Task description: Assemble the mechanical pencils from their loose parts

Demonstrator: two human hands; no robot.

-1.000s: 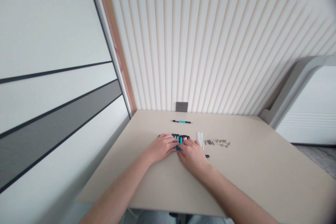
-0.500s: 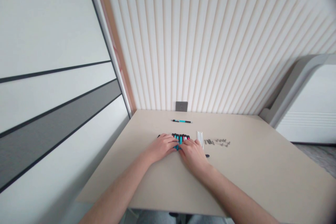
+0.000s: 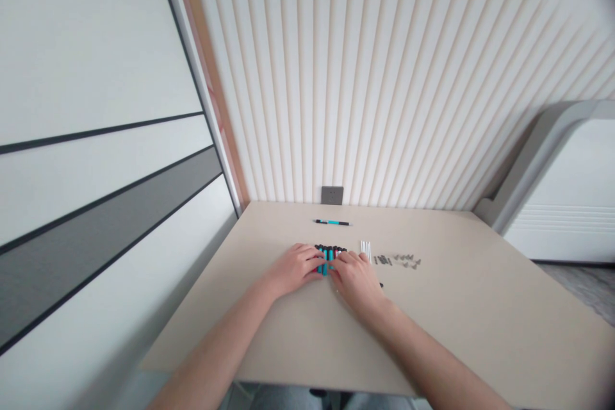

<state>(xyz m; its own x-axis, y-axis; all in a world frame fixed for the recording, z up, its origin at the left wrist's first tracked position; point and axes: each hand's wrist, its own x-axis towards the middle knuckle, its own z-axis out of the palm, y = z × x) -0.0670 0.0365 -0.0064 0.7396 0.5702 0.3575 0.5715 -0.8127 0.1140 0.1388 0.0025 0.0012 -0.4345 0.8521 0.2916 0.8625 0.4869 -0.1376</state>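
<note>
The left hand (image 3: 298, 268) and right hand (image 3: 356, 277) are cupping, whether gripping I cannot tell, rounded turquoise-and-black barrels (image 3: 330, 254), which are lying side by side inward from the far edge of the smooth bench (image 3: 298, 339)

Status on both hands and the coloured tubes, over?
Left hand, right hand at either end of coloured tubes. Tubes side by side, partly hidden by hands. White sticks just beyond right hand.

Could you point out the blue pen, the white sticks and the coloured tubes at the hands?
Blue pen (image 3: 333, 222), head view: middle of its barrel.
White sticks (image 3: 366, 249), head view: middle of their visible part.
Coloured tubes (image 3: 330, 255), head view: a blue tube's side.
</note>
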